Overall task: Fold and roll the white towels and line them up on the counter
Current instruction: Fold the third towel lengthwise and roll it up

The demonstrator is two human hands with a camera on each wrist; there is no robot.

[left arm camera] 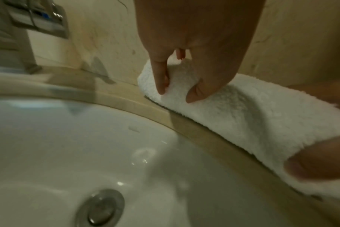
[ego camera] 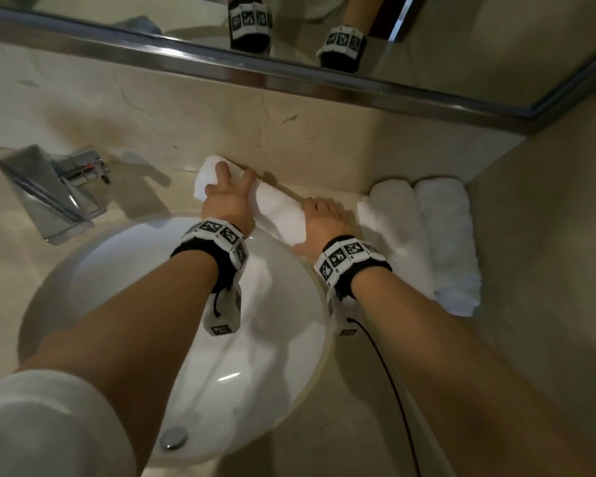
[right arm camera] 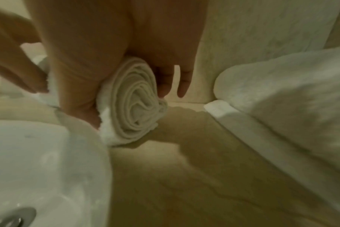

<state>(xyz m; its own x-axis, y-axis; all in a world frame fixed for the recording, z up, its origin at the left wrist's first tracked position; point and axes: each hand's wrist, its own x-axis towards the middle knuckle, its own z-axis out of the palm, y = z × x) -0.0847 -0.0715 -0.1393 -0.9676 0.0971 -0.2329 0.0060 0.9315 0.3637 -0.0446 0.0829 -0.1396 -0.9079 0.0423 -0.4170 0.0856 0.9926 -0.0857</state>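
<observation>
A rolled white towel (ego camera: 276,208) lies slantwise on the beige counter behind the sink, against the back wall. My left hand (ego camera: 226,192) grips its far left end (left arm camera: 177,83), fingers curled over the top and thumb at the front. My right hand (ego camera: 319,222) grips the near right end, where the spiral of layers (right arm camera: 136,104) shows in the right wrist view. Two more rolled white towels (ego camera: 398,228) (ego camera: 449,242) lie side by side in the right corner; the nearer one (right arm camera: 281,95) has a loose flap on the counter.
A white oval sink (ego camera: 145,287) with a chrome drain (ego camera: 174,438) lies under my forearms. A chrome faucet (ego camera: 49,194) stands at the left. A mirror (ego camera: 461,39) with a metal frame runs above the back wall. Bare counter (right arm camera: 184,176) lies between the sink and the corner towels.
</observation>
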